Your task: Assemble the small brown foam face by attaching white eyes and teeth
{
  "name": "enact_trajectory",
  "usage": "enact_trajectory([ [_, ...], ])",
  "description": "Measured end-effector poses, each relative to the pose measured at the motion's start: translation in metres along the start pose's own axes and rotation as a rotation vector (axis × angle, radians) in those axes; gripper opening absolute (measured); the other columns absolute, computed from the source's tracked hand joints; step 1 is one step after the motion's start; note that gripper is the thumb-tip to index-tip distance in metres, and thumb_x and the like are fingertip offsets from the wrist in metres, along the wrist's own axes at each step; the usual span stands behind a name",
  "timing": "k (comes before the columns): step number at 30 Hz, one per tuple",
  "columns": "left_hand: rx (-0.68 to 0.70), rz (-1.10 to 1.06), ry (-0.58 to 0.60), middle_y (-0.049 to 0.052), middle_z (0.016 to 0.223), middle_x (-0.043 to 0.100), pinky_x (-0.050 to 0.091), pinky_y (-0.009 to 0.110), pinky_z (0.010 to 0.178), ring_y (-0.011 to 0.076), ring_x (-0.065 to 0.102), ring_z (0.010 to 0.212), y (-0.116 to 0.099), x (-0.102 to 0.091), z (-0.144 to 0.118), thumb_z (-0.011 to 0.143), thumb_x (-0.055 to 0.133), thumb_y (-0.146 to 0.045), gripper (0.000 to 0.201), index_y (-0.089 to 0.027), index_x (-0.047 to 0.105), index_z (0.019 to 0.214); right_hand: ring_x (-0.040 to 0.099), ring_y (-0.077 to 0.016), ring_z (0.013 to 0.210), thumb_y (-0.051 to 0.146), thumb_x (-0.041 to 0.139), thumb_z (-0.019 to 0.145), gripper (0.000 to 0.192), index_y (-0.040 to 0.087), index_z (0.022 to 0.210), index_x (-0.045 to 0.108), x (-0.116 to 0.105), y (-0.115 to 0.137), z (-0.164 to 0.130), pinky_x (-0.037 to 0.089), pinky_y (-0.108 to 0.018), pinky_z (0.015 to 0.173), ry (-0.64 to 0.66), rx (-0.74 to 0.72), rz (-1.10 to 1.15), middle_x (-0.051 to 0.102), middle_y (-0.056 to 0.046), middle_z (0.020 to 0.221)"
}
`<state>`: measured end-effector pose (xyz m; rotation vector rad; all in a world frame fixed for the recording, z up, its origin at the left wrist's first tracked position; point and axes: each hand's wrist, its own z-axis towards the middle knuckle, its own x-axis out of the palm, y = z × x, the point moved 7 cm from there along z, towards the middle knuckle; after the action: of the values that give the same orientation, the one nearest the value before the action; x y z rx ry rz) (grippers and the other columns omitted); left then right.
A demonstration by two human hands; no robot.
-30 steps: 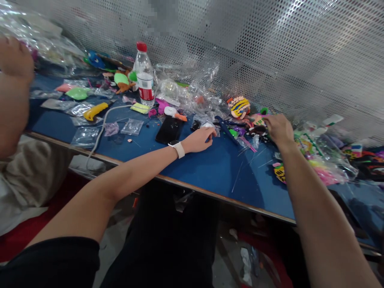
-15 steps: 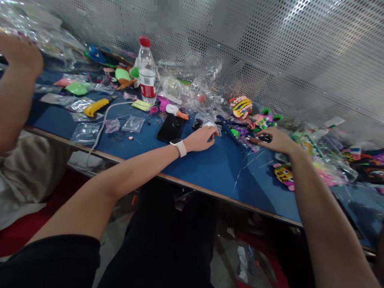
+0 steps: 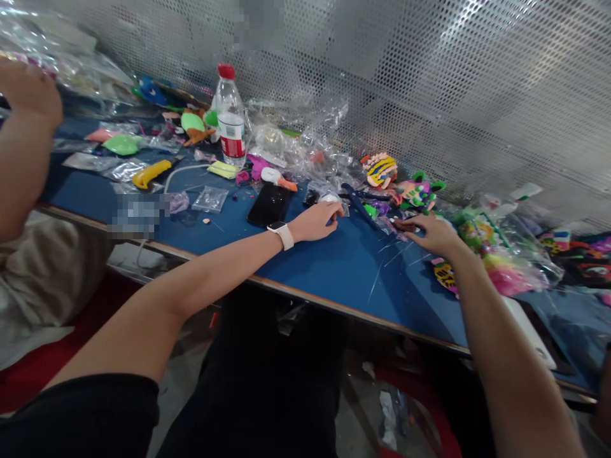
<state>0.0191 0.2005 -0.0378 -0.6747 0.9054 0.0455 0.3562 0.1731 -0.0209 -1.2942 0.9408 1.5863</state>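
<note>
Resting on the blue worktop (image 3: pixel 334 267), the left hand (image 3: pixel 316 222) curls its fingers around a small white piece (image 3: pixel 329 199) beside a black phone (image 3: pixel 270 205). Nearby, the right hand (image 3: pixel 432 233) lies flat, fingers apart, fingertips touching small dark foam pieces (image 3: pixel 403 224) near a green foam animal (image 3: pixel 419 191).

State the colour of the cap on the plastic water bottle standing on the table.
Red. The bottle cap shows best in the head view, the only one.
</note>
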Motion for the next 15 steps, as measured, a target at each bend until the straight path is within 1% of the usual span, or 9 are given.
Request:
enact_trajectory([
  [3, 0.01, -0.004, 0.003, 0.012, 0.106, 0.069, 0.05, 0.038, 0.094, 0.0235, 0.064, 0.101, 0.0, 0.001, 0.001, 0.095, 0.052, -0.014, 0.021, -0.016, 0.062, 0.113, 0.077, -0.0372, 0.107, 0.037, 0.062, 0.09, 0.034, 0.025, 0.116, 0.08, -0.004, 0.002, -0.015, 0.061, -0.052, 0.096, -0.017, 0.069, 0.034, 0.083, -0.012, 0.115],
  [5, 0.019, -0.006, 0.011, 0.012, 0.106, 0.069, 0.051, 0.038, 0.093, 0.0229, 0.065, 0.099, 0.0, 0.003, 0.001, 0.095, 0.052, -0.014, 0.021, -0.016, 0.062, 0.114, 0.077, -0.0376, 0.108, 0.038, 0.061, 0.091, 0.033, 0.024, 0.115, 0.08, -0.013, 0.0, -0.022, 0.06, -0.054, 0.098, -0.054, 0.139, 0.068, 0.083, -0.012, 0.117],
  [7, 0.027, -0.004, 0.011, 0.012, 0.105, 0.069, 0.051, 0.038, 0.093, 0.0226, 0.065, 0.098, 0.0, 0.004, 0.002, 0.095, 0.052, -0.014, 0.022, -0.015, 0.062, 0.114, 0.078, -0.0359, 0.105, 0.037, 0.06, 0.092, 0.033, 0.024, 0.115, 0.08, -0.023, -0.005, -0.026, 0.061, -0.052, 0.098, -0.105, 0.223, 0.121, 0.083, -0.012, 0.117],
  [11, 0.025, 0.01, 0.002, 0.012, 0.105, 0.07, 0.051, 0.039, 0.094, 0.0229, 0.065, 0.099, 0.003, 0.005, 0.002, 0.095, 0.052, -0.013, 0.021, -0.016, 0.062, 0.114, 0.078, -0.0333, 0.098, 0.033, 0.065, 0.089, 0.029, 0.021, 0.112, 0.078, -0.038, -0.03, -0.02, 0.061, -0.051, 0.098, -0.263, 0.416, 0.286, 0.084, -0.013, 0.104],
  [13, 0.022, 0.012, 0.011, 0.012, 0.106, 0.07, 0.051, 0.039, 0.094, 0.0231, 0.066, 0.099, 0.003, 0.005, 0.002, 0.095, 0.052, -0.014, 0.022, -0.016, 0.062, 0.115, 0.077, -0.0327, 0.098, 0.031, 0.07, 0.086, 0.024, 0.021, 0.106, 0.077, -0.038, -0.045, -0.013, 0.061, -0.052, 0.1, -0.358, 0.496, 0.431, 0.083, -0.013, 0.101],
  [15, 0.017, 0.009, 0.022, 0.012, 0.106, 0.07, 0.051, 0.038, 0.093, 0.0231, 0.065, 0.1, 0.004, 0.005, 0.001, 0.095, 0.053, -0.014, 0.022, -0.015, 0.062, 0.115, 0.076, -0.0314, 0.096, 0.03, 0.072, 0.084, 0.02, 0.022, 0.102, 0.075, -0.031, -0.059, -0.004, 0.062, -0.051, 0.096, -0.415, 0.541, 0.574, 0.081, -0.012, 0.102],
])
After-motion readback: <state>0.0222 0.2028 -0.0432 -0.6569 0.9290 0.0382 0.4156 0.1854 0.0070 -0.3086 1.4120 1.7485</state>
